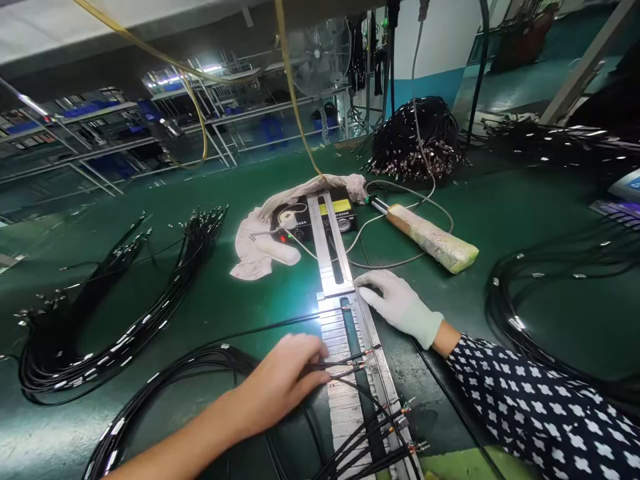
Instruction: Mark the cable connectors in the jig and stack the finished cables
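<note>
A long slotted metal jig (340, 347) runs away from me down the middle of the bench. My bare left hand (287, 377) is over its left edge, thumb and fingers closed on a black cable (333, 364) whose stripped wire ends reach across the slot. My right hand (397, 303), in a white glove, has its fingertips curled at the jig's right rail, beside a metal crosspiece (339, 291). One more cable (270, 327) lies across the slot near that crosspiece. Several cables with bare coloured wire ends (395, 420) lie across the jig's near end.
Bundles of black cable (125, 347) lie at left, with others (520, 320) at right and a large pile (415, 140) behind. A black control box (343, 217) with a cloth (255, 243) sits behind the jig. A wrapped tool handle (433, 237) rests to its right.
</note>
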Demonstrator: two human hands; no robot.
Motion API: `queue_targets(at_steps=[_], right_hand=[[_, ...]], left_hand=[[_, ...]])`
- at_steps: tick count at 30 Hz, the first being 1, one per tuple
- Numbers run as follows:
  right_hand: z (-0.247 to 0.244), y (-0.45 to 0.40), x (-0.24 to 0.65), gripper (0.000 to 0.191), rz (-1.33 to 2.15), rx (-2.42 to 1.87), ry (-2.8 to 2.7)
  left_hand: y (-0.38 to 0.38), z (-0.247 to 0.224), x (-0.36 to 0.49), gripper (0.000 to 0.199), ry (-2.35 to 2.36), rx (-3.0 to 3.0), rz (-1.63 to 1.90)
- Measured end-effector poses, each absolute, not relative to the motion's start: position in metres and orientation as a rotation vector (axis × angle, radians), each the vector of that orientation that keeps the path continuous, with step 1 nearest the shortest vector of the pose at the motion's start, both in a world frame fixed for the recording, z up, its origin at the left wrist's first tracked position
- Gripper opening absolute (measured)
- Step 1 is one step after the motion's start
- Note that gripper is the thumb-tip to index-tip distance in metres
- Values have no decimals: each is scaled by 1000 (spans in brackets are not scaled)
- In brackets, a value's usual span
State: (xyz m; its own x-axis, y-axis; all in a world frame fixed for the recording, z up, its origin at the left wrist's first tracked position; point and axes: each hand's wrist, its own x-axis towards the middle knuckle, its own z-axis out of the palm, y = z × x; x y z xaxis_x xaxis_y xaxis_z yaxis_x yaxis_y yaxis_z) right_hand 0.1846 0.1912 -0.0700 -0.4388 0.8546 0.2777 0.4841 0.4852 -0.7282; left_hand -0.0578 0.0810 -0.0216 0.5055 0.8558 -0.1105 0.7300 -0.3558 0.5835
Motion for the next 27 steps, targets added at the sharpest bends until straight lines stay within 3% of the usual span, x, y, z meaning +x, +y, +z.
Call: queue_targets(at_steps=[4,10,16,27], right_hand=[[-70,190,185,14,760,-1098,-2094],[-68,190,185,14,750,-1095,-2105],[-65,189,185,13,764,-1104,-2107],[-64,190,184,13,794,-1122,-2092]], left_hand=[[69,-28,-64,8,1347,1889,472],[97,-40,-61,16,1478,1991,668],[116,-45,-62,27,1431,2121,631],[127,-47,-70,30,1282,2401,511]])
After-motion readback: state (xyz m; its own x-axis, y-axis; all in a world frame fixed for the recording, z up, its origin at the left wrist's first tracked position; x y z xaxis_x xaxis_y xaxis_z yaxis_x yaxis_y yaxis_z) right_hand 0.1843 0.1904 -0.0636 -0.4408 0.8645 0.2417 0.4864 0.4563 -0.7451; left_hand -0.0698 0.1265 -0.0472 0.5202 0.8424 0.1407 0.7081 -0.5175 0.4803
